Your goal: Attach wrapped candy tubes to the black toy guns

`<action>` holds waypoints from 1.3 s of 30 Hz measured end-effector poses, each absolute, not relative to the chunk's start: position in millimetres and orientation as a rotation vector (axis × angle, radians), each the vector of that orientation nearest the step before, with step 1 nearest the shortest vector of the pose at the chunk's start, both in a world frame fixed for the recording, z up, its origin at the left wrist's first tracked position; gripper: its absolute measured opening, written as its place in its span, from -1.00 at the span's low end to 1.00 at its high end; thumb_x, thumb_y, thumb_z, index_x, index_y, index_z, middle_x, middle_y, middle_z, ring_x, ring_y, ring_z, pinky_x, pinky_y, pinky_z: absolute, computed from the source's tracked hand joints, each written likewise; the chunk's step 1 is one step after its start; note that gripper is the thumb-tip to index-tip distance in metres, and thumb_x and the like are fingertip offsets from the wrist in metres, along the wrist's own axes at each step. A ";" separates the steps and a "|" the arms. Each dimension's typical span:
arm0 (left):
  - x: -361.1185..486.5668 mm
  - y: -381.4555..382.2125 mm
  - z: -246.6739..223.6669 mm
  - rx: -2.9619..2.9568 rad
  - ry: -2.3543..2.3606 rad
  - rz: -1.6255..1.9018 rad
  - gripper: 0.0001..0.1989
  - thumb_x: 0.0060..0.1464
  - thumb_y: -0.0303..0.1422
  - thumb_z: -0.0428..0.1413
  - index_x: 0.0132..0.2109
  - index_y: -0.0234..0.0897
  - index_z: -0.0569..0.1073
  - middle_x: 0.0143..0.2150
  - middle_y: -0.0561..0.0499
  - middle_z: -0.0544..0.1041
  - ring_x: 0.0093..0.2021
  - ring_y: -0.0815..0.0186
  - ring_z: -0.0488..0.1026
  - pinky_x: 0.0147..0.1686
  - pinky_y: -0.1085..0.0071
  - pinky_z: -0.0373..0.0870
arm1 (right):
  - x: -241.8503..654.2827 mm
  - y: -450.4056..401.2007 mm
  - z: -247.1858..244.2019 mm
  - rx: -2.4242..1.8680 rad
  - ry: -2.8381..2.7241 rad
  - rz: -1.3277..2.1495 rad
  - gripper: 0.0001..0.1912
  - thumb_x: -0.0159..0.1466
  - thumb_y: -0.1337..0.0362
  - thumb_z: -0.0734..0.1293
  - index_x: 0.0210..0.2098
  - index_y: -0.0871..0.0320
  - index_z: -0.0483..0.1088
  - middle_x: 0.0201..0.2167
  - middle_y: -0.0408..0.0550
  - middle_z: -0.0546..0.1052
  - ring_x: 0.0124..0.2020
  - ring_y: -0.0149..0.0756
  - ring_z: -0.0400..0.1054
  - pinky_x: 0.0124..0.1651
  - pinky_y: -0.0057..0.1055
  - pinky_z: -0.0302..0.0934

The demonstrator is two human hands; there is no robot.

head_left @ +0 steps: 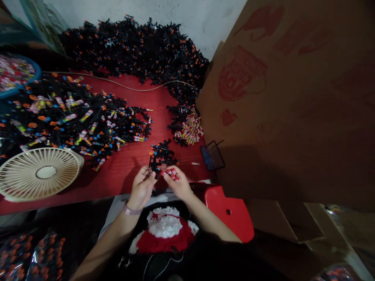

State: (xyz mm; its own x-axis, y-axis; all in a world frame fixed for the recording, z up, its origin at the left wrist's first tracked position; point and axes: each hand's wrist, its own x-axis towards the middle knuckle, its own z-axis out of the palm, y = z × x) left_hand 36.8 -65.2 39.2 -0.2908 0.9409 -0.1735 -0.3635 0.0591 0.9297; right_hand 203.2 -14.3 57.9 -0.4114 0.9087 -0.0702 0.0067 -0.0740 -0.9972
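My left hand (143, 185) is closed on a small black plastic piece (154, 164) at the front edge of the red table (117, 171). Beside it, my right hand (177, 183) holds several small candy tubes (172, 173) with red ends between its fingers and thumb. The two hands nearly meet. Just beyond them lies a small cluster of black pieces (163, 151) with blue and orange parts. A single candy tube (195, 163) rests to the right, and a pile of candy tubes (191, 128) is farther back.
A big heap of black pieces (131, 50) lines the wall. Another heap (96, 121), mixed with tubes, covers the left. Also around are a cream fan grille (63, 171), a blue basin (36, 70), a large cardboard box (281, 117) and a red stool (231, 214).
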 end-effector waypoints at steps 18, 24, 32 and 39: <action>30.0 -83.6 92.6 0.939 1.302 1.675 -0.61 0.13 -0.08 0.47 -0.20 -0.24 0.53 -0.25 -0.08 0.72 -0.20 0.13 0.74 -0.05 0.18 0.72 | 198.6 -19.1 95.4 -0.845 -1.357 1.879 -0.36 0.29 -0.37 0.49 -0.33 0.06 0.32 -0.55 -0.26 0.28 -0.56 -0.44 0.01 -0.50 -0.42 -0.09; 27.8 -87.1 96.7 0.988 1.257 1.674 -0.66 0.18 -0.10 0.44 -0.22 -0.22 0.54 -0.27 -0.08 0.73 -0.24 0.15 0.73 -0.12 0.20 0.71 | 206.6 -15.1 101.1 -0.856 -1.507 1.926 -0.40 0.33 -0.33 0.48 -0.34 0.09 0.39 -0.58 -0.27 0.27 -0.59 -0.46 0.01 -0.52 -0.45 -0.10; 27.9 -92.1 91.5 1.054 1.159 1.624 -0.75 0.20 -0.19 0.42 -0.27 -0.24 0.59 -0.28 -0.14 0.74 -0.21 0.10 0.74 -0.13 0.21 0.71 | 206.1 -31.3 91.7 -0.910 -1.483 1.930 -0.42 0.32 -0.32 0.49 -0.24 0.09 0.45 -0.51 -0.22 0.33 -0.53 -0.41 0.09 -0.48 -0.45 -0.01; 2.9 -62.5 97.1 1.097 1.435 1.662 -0.65 0.31 -0.01 0.28 0.00 -0.17 0.52 -0.24 -0.06 0.68 -0.33 0.17 0.68 -0.22 0.20 0.69 | 220.1 -16.3 63.9 -1.182 -1.450 1.691 -0.40 0.32 -0.35 0.45 -0.32 0.09 0.48 -0.55 -0.18 0.40 -0.53 -0.35 0.17 -0.46 -0.38 0.09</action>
